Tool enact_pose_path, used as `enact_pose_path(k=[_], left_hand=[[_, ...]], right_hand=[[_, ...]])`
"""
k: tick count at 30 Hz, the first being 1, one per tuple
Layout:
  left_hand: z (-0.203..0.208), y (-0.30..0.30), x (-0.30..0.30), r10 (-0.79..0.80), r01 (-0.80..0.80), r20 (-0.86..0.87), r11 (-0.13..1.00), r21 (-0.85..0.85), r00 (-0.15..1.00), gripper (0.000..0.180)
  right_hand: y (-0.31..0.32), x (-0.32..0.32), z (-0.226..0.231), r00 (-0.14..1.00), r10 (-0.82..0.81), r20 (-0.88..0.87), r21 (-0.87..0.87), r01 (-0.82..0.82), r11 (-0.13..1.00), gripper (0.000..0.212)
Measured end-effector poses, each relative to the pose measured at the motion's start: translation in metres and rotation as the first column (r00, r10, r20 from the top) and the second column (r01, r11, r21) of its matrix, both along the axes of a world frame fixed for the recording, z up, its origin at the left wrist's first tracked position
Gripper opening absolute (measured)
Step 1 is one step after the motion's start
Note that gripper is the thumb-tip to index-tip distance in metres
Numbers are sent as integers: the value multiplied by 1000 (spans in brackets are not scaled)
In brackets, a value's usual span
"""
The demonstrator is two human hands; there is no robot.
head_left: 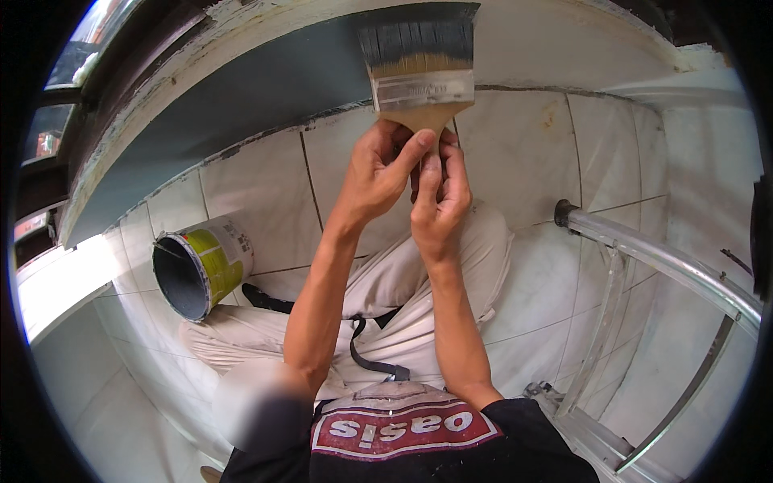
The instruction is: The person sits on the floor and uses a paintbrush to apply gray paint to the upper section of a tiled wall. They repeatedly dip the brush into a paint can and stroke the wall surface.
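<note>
A wide flat paintbrush (424,90) is held upright in front of me, its wooden handle down and its bristles up. Dark grey paint coats the outer part of the bristles, while the part by the metal band stays tan. My left hand (377,167) pinches the upper handle, thumb across the front. Just below and to the right, my right hand (442,201) is closed around the handle's lower end. Behind the bristles runs a wall band (241,92), dark grey on the left and pale (547,44) to the right. Whether the bristles touch it I cannot tell.
A paint bucket (243,241) with a green label stands at left, dark grey inside. To the right, a metal ladder (668,241) lies or leans across the pale tiles (515,153). My crossed legs (378,282) are below my hands. A window frame (121,64) borders the upper left.
</note>
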State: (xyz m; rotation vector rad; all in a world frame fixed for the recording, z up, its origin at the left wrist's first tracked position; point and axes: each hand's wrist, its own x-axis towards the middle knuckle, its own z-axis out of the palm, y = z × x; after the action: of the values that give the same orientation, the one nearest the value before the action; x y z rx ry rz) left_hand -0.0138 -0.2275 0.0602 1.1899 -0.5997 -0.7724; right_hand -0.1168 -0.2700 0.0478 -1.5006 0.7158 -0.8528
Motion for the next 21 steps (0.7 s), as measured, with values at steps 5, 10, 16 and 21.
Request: enact_pose_path(k=[5,10,16,21], left_hand=[[5,-13,23,11,-11,-5,1000,29,1000,26],[-26,-8,19,24,-17,-88,996,82,996,27],[-22,7,-4,30,-24,-85,997,71,996,27],[17,0,12,-10,10,12,1000,4,1000,31]], right_hand=[[-11,25,13,999,-33,-8,-56,33,998,33],[-9,23,-5,992,-45,-115,-86,35,996,32],[8,-2,-13,995,-14,-101,39,18,999,31],[-2,12,24,999,-33,-33,-97,29,995,31]])
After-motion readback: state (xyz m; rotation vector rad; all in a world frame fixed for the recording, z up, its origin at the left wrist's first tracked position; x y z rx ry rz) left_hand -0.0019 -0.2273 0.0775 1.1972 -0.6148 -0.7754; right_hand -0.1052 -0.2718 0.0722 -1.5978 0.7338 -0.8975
